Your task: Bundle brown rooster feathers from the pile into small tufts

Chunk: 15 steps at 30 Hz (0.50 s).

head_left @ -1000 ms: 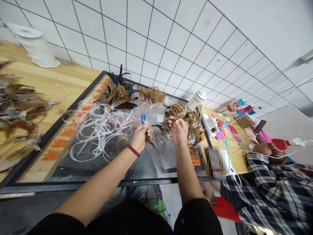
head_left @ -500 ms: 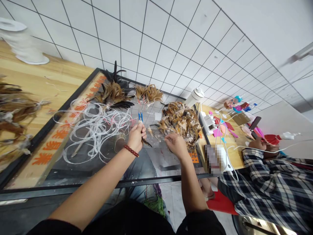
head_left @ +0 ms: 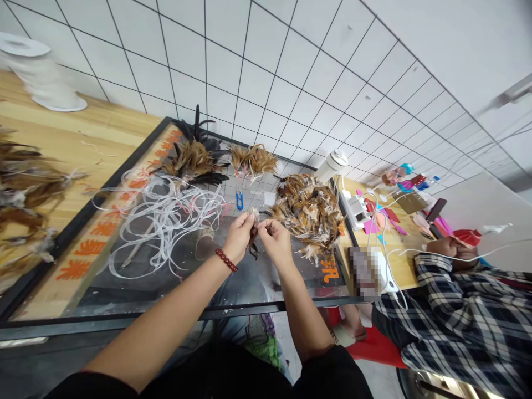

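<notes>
Held in the closed pinch of the left hand (head_left: 238, 239), a small feather bunch (head_left: 253, 244), with a pale tuft on top and dark brown feathers hanging below, above the middle of the dark-framed panel (head_left: 253, 288). Close against it from the other side, the right hand (head_left: 275, 238), with thumb and fingertips drawn near together at the bunch; impossible to tell whether fully closed or pinching a feather too. On the left wrist, a bracelet of reddish-brown beads (head_left: 226, 260). Just beyond the hands, blue snips (head_left: 240, 200) lying on the panel. To the left of these, a loose tangle of white strips (head_left: 164, 213); to the right, a large pile of brown feathers (head_left: 310, 208) near a white bottle (head_left: 333, 165). Toward the tiled wall (head_left: 233, 66), a tan feather clump (head_left: 260, 160) beside a black-and-brown one (head_left: 192, 159). Farther left on bare wood, more feathers (head_left: 25, 191) and a white spool (head_left: 54, 77). At far right, a co-worker's plaid sleeve (head_left: 440, 282)
</notes>
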Available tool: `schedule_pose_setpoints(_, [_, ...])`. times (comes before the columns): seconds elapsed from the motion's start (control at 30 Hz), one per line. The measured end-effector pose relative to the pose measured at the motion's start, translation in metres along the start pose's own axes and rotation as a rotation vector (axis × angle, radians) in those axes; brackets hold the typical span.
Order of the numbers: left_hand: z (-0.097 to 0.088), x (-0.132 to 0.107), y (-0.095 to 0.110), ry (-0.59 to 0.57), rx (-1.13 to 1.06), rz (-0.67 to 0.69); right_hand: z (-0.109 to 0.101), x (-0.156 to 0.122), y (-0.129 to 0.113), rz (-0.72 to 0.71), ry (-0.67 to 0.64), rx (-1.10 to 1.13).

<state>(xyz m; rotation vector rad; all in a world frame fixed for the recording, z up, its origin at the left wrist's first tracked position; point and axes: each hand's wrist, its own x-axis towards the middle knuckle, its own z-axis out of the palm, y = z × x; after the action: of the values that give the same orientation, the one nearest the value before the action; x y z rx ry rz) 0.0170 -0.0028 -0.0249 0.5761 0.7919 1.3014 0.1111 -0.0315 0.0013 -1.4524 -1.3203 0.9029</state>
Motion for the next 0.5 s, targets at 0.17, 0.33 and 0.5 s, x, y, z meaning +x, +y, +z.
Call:
schedule_pose_setpoints(0.17, [0.002, -0.001, -0.003, 0.001, 0.024, 0.002, 0.005, 0.001, 0.005, -0.015, 0.080, -0.096])
schedule_pose_setpoints(0.33, [0.002, -0.002, -0.005, 0.038, 0.099, 0.091, 0.007, -0.001, 0.013, -0.064, 0.086, -0.256])
schedule_pose_setpoints(0.5, [0.003, -0.003, 0.003, 0.067, 0.139, 0.090, -0.007, 0.003, 0.011, -0.078, 0.023, -0.094])
